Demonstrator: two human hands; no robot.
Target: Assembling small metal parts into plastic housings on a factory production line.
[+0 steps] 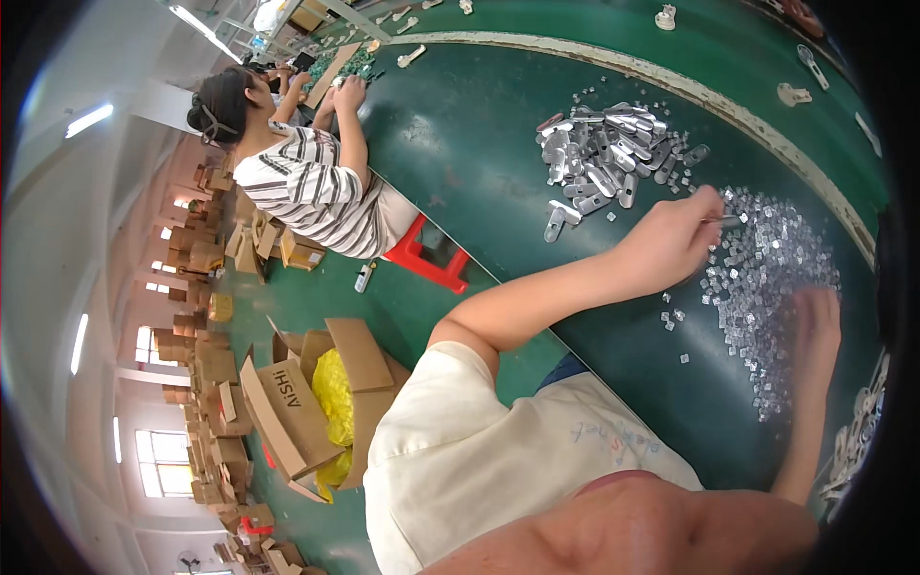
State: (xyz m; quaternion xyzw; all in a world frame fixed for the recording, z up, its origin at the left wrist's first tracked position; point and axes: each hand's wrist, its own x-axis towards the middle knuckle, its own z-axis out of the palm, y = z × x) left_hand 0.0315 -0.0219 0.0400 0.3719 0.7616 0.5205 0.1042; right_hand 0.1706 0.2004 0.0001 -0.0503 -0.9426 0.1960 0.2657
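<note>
My left hand [676, 240] is closed above the dark green table [431, 125]. A thin silvery piece [725, 220] sticks out from its fingertips, most of it hidden by the fingers. Just beyond these fingertips spreads a wide heap of small clear square pieces [767, 259]. At the heap's right edge is my right hand [815, 326], smeared by motion, so its fingers cannot be read. To the far left of the heap lies a pile of long silver pieces with rounded ends [613, 153], several showing a small slot.
A pale-edged green conveyor belt [728, 38] carries scattered white parts. On the left, a person in a striped top [307, 192] works at the same table, beside a red stool [426, 257]. An open carton [297, 402] with a yellow bag [333, 393] stands on the floor.
</note>
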